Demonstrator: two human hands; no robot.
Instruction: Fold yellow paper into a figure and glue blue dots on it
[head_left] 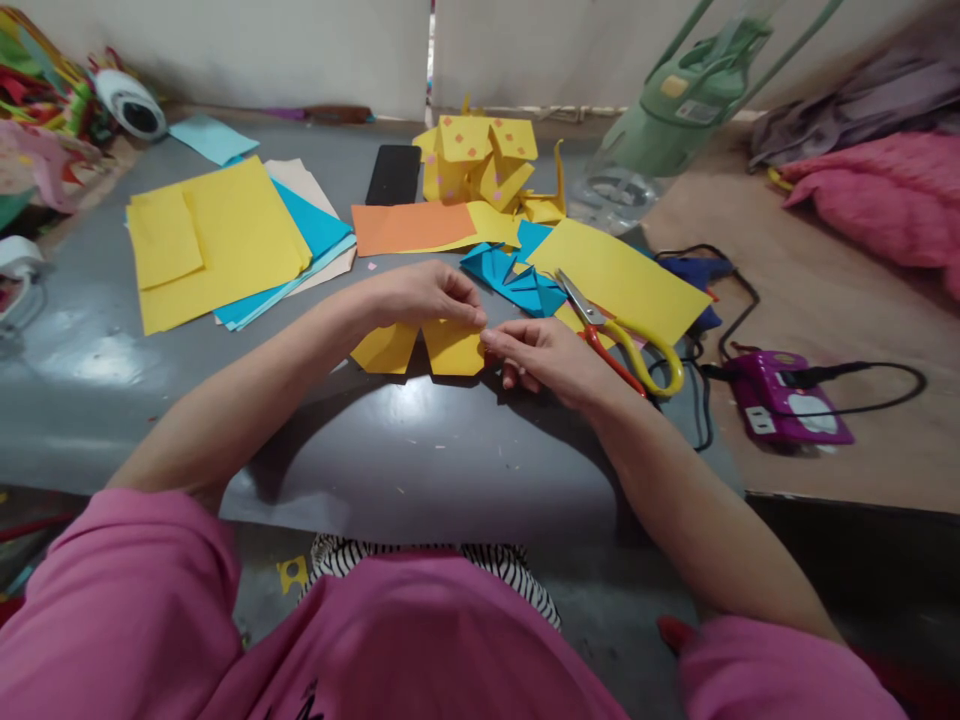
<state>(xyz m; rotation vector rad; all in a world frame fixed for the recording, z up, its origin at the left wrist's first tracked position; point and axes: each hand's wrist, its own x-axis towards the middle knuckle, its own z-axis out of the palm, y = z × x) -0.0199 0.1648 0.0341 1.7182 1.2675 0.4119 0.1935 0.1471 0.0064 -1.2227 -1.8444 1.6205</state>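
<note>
A folded yellow paper piece [455, 350] with a notch in its lower edge is held just above the grey table cover. My left hand [435, 296] pinches its upper right part from above, covering some of the paper. At its right edge, my right hand [541, 352] grips it between thumb and fingers. Scissors with yellow and red handles [637, 350] lie right of my right hand, blades resting on yellow paper [630, 275]. Beyond my hands sits a folded blue paper piece [517, 283].
Yellow sheets [232, 235] overlap blue ones at the left. A spotted yellow paper model [480, 160] stands at the back beside a black phone [394, 174] and orange paper [412, 229]. A green-topped bottle [660, 120] and a purple corded case [787, 398] are at the right.
</note>
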